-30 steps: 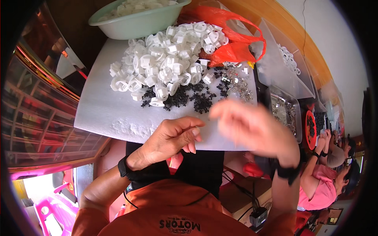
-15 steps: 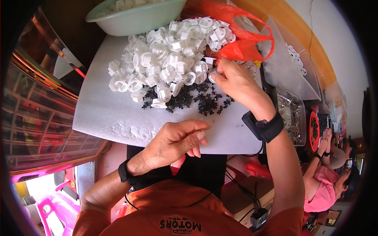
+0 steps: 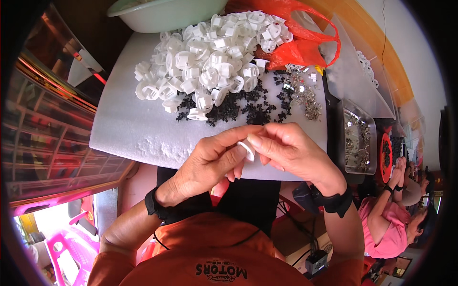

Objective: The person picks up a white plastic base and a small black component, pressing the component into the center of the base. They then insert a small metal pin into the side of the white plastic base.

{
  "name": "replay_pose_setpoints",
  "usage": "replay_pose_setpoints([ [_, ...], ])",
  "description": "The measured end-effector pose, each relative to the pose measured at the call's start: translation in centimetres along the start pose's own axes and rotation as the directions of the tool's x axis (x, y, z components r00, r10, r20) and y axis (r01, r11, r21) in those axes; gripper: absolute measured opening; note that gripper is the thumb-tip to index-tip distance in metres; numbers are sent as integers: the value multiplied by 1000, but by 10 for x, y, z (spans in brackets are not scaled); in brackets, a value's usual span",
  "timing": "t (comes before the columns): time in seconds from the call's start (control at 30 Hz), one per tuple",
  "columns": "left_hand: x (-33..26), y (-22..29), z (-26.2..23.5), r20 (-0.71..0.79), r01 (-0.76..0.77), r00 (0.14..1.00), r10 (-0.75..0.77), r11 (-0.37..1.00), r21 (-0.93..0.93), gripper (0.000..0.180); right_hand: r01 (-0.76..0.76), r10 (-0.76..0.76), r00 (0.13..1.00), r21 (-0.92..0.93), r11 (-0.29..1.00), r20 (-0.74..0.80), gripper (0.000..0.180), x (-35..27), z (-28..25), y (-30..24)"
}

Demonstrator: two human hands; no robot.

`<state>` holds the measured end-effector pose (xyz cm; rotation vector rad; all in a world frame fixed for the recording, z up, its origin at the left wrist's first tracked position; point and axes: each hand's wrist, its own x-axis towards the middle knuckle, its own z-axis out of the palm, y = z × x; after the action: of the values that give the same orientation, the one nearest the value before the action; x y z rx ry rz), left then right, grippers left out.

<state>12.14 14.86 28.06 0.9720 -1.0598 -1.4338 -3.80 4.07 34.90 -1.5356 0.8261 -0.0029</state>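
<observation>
My left hand and my right hand meet over the near edge of a white foam board. Between their fingertips they pinch one small white plastic ring part. Farther back on the board lies a big heap of the same white plastic parts. In front of that heap sits a spread of small black plastic pieces, and to its right a scatter of small shiny metal pieces.
A pale green basin stands at the board's far edge, next to an orange plastic bag. A metal tray with small metal bits lies to the right. A person in pink sits at lower right.
My right hand reached out to the parts pile, then came back to the near edge. Both hands now hold one white part together.
</observation>
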Motion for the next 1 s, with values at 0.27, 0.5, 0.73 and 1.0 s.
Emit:
replay_pose_setpoints([
  [0.27, 2, 7, 9, -103, 134, 985, -141, 988, -70, 35, 260, -307, 931, -232, 937, -198, 26, -20, 10, 26],
  [0.5, 1, 3, 6, -78, 69, 994, -72, 997, -35, 37, 270, -321, 904, -207, 941, -283, 17, -12, 15, 27],
  [0.73, -1, 4, 1, -25, 82, 996, -85, 993, -85, 38, 216, -253, 925, -156, 964, -283, 19, -16, 16, 24],
  [1.0, 2, 2, -3, 13, 45, 999, -44, 979, -199, 33, 305, -353, 888, -198, 931, -294, 18, -11, 17, 31],
])
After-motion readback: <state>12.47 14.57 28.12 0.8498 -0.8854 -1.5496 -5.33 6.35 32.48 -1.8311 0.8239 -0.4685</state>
